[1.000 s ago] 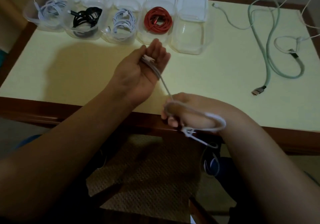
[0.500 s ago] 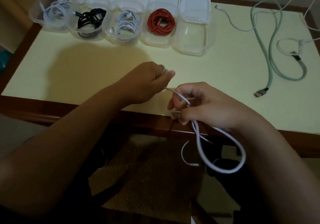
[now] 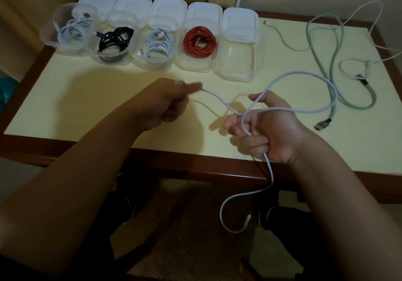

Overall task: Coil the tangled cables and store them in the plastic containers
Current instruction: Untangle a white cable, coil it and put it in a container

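Since a moment ago both hands have lifted from the table's near edge and spread apart over the tabletop, and the loop that drooped under the right hand now arcs out past its far side. That left hand (image 3: pixel 167 102) is fisted, pinching one end of the white cable (image 3: pixel 219 101) at its blurred fingertips. From there the thin, braided-looking cord sags across to the right hand (image 3: pixel 266 128), whose curled fingers grip it where it crosses itself; the thumb sticks up inside a wide round loop swinging out beyond the knuckles. Below that fist the cord's tail hangs off the table (image 3: pixel 87 98), pale yellow with a glossy brown wooden rim, and curls back up.

Beyond the left hand stands a row of clear, soft-cornered plastic containers (image 3: pixel 238 63), lids behind; four hold coils, among them a red cable (image 3: pixel 199 41) and a black cable (image 3: pixel 113 39). Beyond the right hand sprawls a thick pale-green cable (image 3: pixel 332 78), uncoiled, tangled with thinner white ones.
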### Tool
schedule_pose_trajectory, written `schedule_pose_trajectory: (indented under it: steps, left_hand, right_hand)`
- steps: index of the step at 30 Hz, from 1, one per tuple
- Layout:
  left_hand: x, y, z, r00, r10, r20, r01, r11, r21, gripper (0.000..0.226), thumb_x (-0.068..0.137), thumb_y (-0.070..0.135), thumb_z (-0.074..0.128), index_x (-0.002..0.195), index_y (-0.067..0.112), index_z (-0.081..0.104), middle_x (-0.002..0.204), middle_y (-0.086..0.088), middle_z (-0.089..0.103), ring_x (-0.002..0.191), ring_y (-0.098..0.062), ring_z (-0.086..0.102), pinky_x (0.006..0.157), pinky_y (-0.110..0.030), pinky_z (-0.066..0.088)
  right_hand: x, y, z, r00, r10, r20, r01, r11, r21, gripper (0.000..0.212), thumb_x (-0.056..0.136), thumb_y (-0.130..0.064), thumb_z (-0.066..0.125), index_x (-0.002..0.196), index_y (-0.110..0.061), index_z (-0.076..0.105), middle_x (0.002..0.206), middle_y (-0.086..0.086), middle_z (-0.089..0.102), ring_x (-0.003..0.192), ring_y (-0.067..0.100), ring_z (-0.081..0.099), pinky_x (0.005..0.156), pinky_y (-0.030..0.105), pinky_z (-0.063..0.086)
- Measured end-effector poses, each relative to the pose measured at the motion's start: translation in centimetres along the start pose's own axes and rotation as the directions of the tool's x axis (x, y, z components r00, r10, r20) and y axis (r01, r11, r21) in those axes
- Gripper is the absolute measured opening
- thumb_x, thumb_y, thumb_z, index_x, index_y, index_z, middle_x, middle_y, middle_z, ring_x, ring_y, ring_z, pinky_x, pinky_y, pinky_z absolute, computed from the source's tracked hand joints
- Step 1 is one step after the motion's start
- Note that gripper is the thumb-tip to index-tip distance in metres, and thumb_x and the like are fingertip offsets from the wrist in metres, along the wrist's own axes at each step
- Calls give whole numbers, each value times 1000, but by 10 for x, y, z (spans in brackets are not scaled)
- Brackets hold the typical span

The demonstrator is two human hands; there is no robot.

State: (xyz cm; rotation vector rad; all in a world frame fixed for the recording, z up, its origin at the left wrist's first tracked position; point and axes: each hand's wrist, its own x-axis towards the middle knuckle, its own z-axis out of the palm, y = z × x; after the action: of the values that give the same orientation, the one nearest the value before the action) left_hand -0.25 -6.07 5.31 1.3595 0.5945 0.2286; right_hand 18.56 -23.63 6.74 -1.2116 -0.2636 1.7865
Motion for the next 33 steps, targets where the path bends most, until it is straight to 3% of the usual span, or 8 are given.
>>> schedule_pose_trajectory:
  steps: [4, 7, 11, 15, 19, 22, 28, 33]
  left_hand:
    - [8, 1, -20, 951, -101, -293, -57, 871, -487, 54, 102, 38, 56, 57, 26, 28, 51, 6, 18, 44, -11, 19, 43, -26, 13]
    - [12, -3, -25, 917, -163, -364, -97, 795, -598, 54, 103, 42, 53, 58, 25, 29, 52, 6, 19, 44, -11, 22, 43, -26, 16]
    - [14, -4, -12, 961, -157, -228, -30, 760, -649, 54, 105, 45, 46, 57, 25, 33, 50, 7, 21, 43, -10, 22, 41, -25, 17]
    - [14, 0, -5, 981, -99, -169, -34, 766, -641, 55, 105, 43, 43, 54, 25, 33, 48, 7, 22, 42, -9, 22, 40, -24, 18]
    - [14, 5, -29, 914, -123, -386, -220, 649, -728, 52, 106, 40, 44, 57, 25, 34, 49, 8, 24, 42, -9, 25, 40, -23, 22]
    - [13, -2, -41, 871, -173, -460, -287, 581, -762, 53, 107, 39, 44, 57, 25, 35, 50, 8, 24, 43, -10, 25, 40, -24, 24]
    - [16, -5, -7, 935, -129, -331, -200, 579, -791, 52, 106, 37, 45, 57, 24, 33, 49, 7, 23, 43, -10, 24, 39, -24, 25]
    - [14, 5, -20, 941, -111, -318, -189, 608, -771, 52, 105, 35, 45, 55, 25, 33, 47, 7, 23, 42, -10, 24, 39, -24, 23]
  right_hand:
    - [0, -3, -13, 956, -122, -267, 171, 970, 170, 18, 71, -30, 42, 65, -14, 50, 76, -4, 11, 49, 10, 5, 46, 17, 7]
    - [5, 2, -19, 922, -137, -361, 267, 902, 340, 11, 78, -16, 43, 70, -22, 38, 69, -9, 18, 51, 8, 8, 37, 20, 11]
    - [4, 3, -11, 692, -394, -605, 367, 913, -175, 16, 98, -14, 47, 89, -13, 61, 65, -1, 48, 45, 15, 38, 44, 25, 36]
    - [-8, 1, -14, 602, -656, -455, 146, 651, -745, 21, 101, -30, 54, 95, -29, 74, 71, -9, 65, 54, 10, 55, 60, 31, 43]
    - [-15, -4, -32, 531, -705, -471, 16, 564, -826, 41, 107, -40, 53, 73, -25, 72, 47, -12, 45, 41, 6, 40, 56, 32, 30]
    - [-13, -5, -43, 351, -745, -567, -59, 586, -808, 41, 110, -36, 42, 82, -21, 68, 75, 0, 61, 70, 19, 58, 70, 34, 38]
    - [12, 20, -18, 522, -715, -465, -361, 309, -880, 34, 111, -37, 32, 95, -13, 49, 80, 6, 51, 84, 36, 53, 72, 39, 37]
    - [6, 14, -29, 451, -804, -388, -416, 195, -888, 25, 103, -35, 51, 108, -14, 64, 100, 11, 64, 89, 37, 61, 70, 39, 44]
